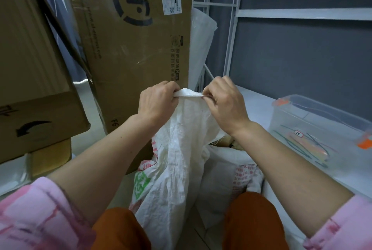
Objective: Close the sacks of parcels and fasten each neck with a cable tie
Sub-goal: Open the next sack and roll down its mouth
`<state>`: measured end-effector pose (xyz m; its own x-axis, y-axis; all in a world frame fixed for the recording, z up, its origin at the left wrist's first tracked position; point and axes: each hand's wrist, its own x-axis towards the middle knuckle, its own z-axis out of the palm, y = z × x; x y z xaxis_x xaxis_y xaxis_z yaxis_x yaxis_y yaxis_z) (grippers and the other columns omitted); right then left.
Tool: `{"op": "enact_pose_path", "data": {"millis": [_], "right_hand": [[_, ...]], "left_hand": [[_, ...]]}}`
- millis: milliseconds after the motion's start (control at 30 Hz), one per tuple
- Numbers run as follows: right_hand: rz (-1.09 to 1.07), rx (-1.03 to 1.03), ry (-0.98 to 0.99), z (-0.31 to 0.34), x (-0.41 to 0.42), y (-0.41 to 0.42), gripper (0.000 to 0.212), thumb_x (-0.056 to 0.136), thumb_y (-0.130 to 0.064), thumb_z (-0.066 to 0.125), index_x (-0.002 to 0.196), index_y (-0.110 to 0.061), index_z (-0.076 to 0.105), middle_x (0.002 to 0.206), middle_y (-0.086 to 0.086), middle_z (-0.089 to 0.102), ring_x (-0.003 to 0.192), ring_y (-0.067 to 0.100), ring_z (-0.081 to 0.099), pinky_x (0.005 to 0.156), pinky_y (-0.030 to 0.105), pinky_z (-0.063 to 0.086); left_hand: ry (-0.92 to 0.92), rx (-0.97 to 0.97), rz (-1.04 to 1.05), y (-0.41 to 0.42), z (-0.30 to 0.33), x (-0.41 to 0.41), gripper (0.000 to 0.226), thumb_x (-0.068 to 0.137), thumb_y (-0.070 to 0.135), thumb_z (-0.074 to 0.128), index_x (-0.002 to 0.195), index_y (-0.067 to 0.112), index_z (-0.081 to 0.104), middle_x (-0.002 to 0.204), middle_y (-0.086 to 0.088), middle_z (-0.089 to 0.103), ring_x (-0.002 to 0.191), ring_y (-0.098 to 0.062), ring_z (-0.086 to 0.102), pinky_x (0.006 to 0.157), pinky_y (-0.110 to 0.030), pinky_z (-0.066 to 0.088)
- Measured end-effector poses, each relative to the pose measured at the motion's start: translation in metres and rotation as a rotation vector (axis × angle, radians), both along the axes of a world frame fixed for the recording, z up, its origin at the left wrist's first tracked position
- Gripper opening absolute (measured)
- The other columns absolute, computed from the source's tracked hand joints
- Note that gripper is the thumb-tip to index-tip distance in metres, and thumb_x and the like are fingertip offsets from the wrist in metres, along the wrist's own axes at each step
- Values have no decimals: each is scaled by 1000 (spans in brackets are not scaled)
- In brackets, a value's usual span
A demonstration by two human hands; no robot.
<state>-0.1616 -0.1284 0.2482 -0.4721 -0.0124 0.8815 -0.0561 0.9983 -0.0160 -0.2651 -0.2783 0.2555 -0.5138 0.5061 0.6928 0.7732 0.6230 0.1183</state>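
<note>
Head view: I have the white woven sack (177, 149) standing between my knees on the floor, its rim stretched flat between 2 fists. My left hand (158, 102) and right hand (225, 103) each pinch a bunched end of the rim. The neck is not gathered yet, and the mouth below my right wrist gapes, so parcels could spill if a pinch slips. The cable ties (306, 145), I think, lie in the clear tub (322, 109) on the shelf's near right edge; reaching there means freeing a hand.
</note>
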Motion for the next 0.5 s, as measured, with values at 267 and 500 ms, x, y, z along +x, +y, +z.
{"op": "enact_pose_path", "data": {"millis": [267,500], "right_hand": [[-132,113,-58,-6,1,7,30,62,20,61,69,-6,50,68,9,48,61,19,36,48,26,25],[-111,114,-24,-11,4,11,17,77,8,57,67,-4,51,68,11,48,57,24,44,39,28,33]], "left_hand": [[-38,-273,124,8,0,10,28,90,0,49,114,14,49,90,1,47,60,-21,50,51,-31,36],[1,-164,-116,13,21,29,46,86,4,52,127,24,52,113,4,63,85,-23,63,65,-36,51]]}}
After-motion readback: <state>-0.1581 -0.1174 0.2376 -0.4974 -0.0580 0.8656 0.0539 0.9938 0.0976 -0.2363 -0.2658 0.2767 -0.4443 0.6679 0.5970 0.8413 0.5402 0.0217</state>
